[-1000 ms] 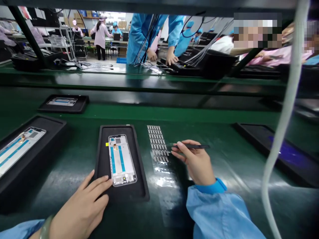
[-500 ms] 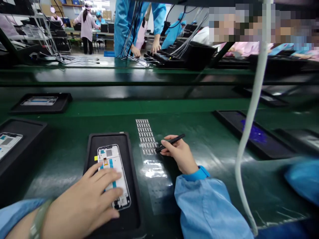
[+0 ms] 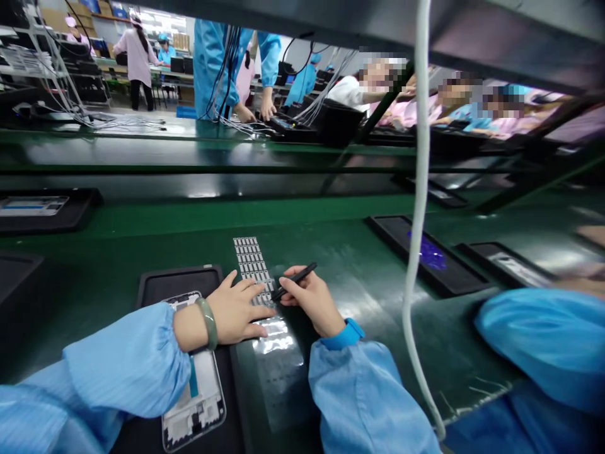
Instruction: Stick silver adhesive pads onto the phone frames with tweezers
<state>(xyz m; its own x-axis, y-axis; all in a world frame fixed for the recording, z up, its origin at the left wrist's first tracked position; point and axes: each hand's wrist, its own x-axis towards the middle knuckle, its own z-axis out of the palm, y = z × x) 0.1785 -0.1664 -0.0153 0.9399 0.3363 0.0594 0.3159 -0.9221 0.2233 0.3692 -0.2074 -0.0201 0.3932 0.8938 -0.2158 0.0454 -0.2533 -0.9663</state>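
My left hand (image 3: 239, 309) lies with spread fingers over the lower part of a sheet of small grey-white stickers (image 3: 250, 255), resting on its clear backing. In my right hand (image 3: 314, 302) is a pair of black tweezers (image 3: 302, 273), its tip at the sheet's lower right edge near my left fingers. Under my left forearm a phone frame (image 3: 208, 378), white inside with a blue strip, sits in a black tray (image 3: 154, 287). My wrist and sleeve hide much of the frame. Clear backing film (image 3: 283, 384) stretches toward me below the stickers.
A white cable (image 3: 413, 271) hangs down right of my right hand. Beyond it stand a black tray with blue-violet film pieces (image 3: 428, 252) and another tray (image 3: 486, 252). A co-worker's blue sleeve (image 3: 543, 340) reaches in at right. Another tray (image 3: 75, 211) stands at far left.
My left hand has moved right, from above the phone frame onto the sticker sheet. My right hand keeps the tweezers by the sheet's edge. The view has shifted right and tilted.
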